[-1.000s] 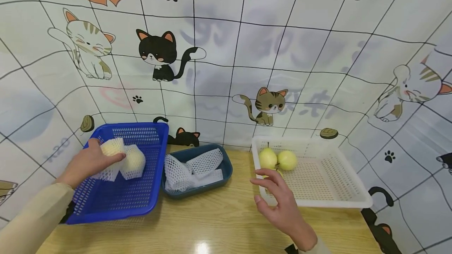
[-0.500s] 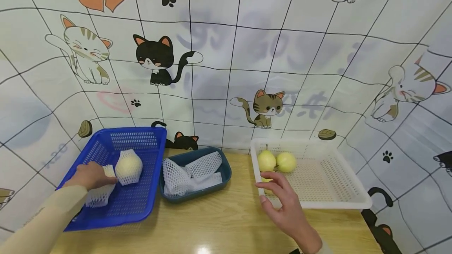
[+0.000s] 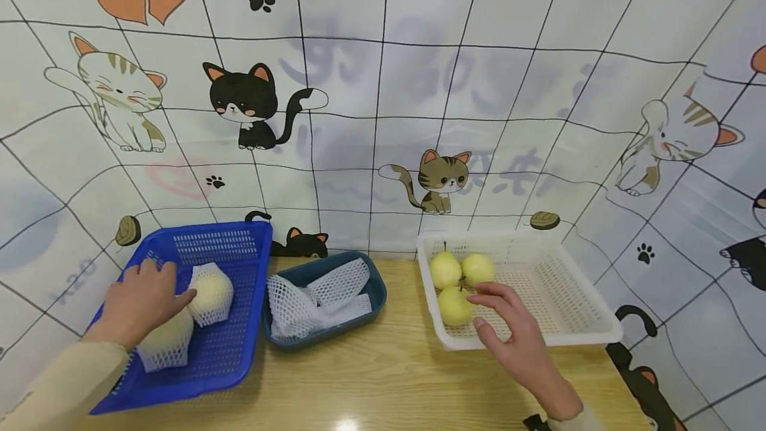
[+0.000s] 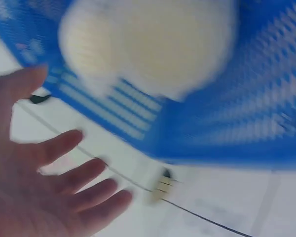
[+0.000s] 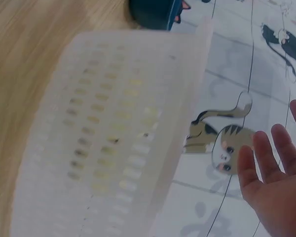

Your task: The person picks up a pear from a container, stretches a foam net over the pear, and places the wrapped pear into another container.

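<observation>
Two pale round fruits in white foam nets lie in the blue basket (image 3: 233,344): one netted fruit (image 3: 211,292) at the back, another netted fruit (image 3: 164,341) nearer the front. Over the nearer one hovers my left hand (image 3: 140,301), fingers spread; the left wrist view, blurred, shows it holding nothing. My right hand (image 3: 517,338) is above the front left of the white basket (image 3: 598,324), fingers loosely bent, beside a yellow-green pear (image 3: 455,306). Two more pears, a left pear (image 3: 445,270) and a right pear (image 3: 478,269), sit behind it.
Between the baskets stands a dark teal tray (image 3: 383,291) holding several white foam nets (image 3: 293,308). All stand on a wooden table (image 3: 359,378). A cat-print cloth (image 3: 359,85) hangs behind them.
My left hand has lowered the netted fruit into the blue basket's front part, let go and lifted off. My right hand has shifted right, uncovering the front pear.
</observation>
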A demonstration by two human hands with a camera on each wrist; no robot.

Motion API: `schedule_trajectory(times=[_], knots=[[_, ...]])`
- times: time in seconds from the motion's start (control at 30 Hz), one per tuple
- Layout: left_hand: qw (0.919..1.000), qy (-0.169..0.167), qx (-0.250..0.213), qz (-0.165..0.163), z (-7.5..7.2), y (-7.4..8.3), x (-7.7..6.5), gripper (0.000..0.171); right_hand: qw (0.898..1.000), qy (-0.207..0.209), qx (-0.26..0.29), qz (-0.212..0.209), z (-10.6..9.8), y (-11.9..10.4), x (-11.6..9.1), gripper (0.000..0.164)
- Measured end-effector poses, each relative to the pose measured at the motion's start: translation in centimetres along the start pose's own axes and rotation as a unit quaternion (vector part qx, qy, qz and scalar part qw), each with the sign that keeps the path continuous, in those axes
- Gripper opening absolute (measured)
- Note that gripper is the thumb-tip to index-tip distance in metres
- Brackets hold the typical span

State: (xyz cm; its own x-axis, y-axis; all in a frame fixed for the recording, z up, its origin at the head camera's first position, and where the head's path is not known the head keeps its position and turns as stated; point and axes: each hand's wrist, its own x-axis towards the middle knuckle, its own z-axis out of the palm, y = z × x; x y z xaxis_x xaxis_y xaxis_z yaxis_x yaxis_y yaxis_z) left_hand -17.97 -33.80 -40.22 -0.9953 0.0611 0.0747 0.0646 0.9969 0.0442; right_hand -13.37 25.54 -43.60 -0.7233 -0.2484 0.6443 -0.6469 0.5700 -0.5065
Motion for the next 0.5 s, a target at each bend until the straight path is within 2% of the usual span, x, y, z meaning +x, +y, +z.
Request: schedule_trajectory(times=[0.07, 0.1, 0.17, 0.27, 0.33, 0.43, 0.5], knots=[[0.9934, 0.104, 0.016, 0.044, -0.1, 2.3, -0.1, 0.062, 1.000, 0.010, -0.009, 0.013, -0.7, 0.4, -0.3, 0.043], [0.9879, 0.142, 0.014, 0.061, -0.2, 3.7, 0.0, 0.058, 1.000, 0.016, -0.012, 0.022, -1.0, 0.5, -0.4, 0.043], [0.9787, 0.187, -0.008, 0.084, -1.0, 6.6, -0.1, 0.056, 0.999, 0.026, -0.012, 0.039, -1.3, 0.7, -0.4, 0.042], [0.9711, 0.201, -0.063, 0.113, -2.3, 11.5, -0.7, 0.052, 0.997, 0.026, -0.008, 0.076, -1.4, 0.7, -0.4, 0.038], [0.9636, 0.211, -0.092, 0.136, -2.5, 14.6, -1.4, 0.052, 0.995, 0.021, -0.010, 0.096, -1.4, 0.7, -0.5, 0.035], [0.9502, 0.228, -0.133, 0.165, -1.9, 18.2, -2.7, 0.055, 0.992, 0.005, -0.025, 0.124, -1.1, 0.5, -0.8, 0.031], [0.9420, 0.240, -0.162, 0.170, -0.7, 19.9, -3.6, 0.057, 0.990, -0.005, -0.035, 0.138, -0.9, 0.4, -0.8, 0.030]])
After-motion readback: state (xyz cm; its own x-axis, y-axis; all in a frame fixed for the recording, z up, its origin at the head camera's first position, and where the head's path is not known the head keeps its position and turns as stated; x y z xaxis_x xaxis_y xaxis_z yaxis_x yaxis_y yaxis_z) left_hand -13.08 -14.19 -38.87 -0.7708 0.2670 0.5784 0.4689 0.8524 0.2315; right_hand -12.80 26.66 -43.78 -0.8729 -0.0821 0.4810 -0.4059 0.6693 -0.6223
